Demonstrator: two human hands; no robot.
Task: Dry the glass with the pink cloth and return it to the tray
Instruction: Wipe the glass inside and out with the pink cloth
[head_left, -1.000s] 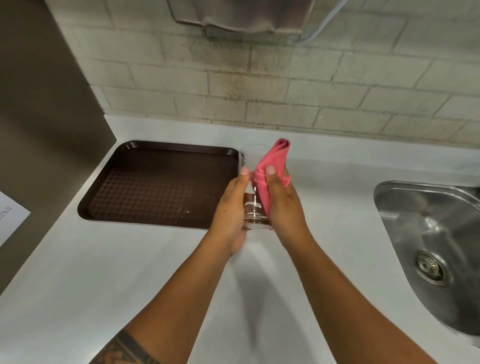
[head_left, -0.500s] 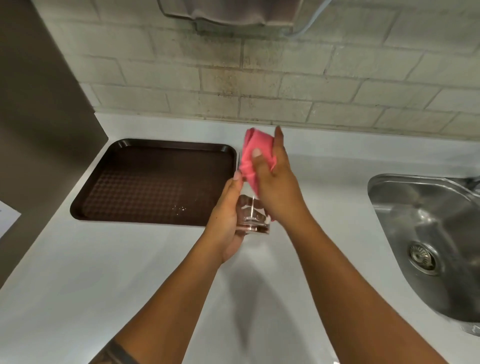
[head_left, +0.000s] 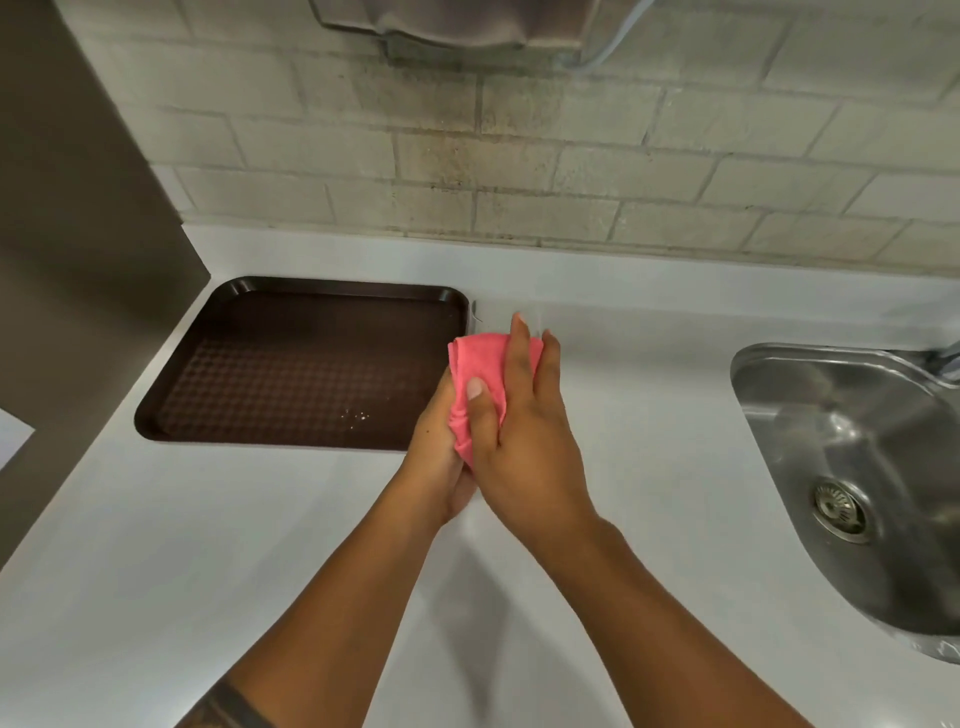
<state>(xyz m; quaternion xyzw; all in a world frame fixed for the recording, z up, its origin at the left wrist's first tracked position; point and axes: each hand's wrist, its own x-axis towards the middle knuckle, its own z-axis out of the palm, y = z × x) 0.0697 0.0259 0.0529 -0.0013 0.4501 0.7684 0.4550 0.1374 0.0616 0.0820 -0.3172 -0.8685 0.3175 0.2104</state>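
Note:
The pink cloth (head_left: 480, 364) is wrapped over the clear glass (head_left: 491, 325), of which only a faint rim shows above the cloth. My left hand (head_left: 441, 447) holds the glass from the left and below. My right hand (head_left: 519, 447) presses the cloth against the glass, fingers spread over it. Both are held above the white counter, just off the right edge of the brown tray (head_left: 291, 374). The tray holds nothing but a few water drops.
A steel sink (head_left: 857, 441) with a drain (head_left: 841, 509) is set into the counter at the right. A dark panel (head_left: 78, 208) stands at the left. A grey wall-mounted unit (head_left: 452, 21) hangs above the brick wall.
My right hand has moved the cloth from the glass's right side up and over it, so the cloth now covers most of the glass. The left hand keeps its hold.

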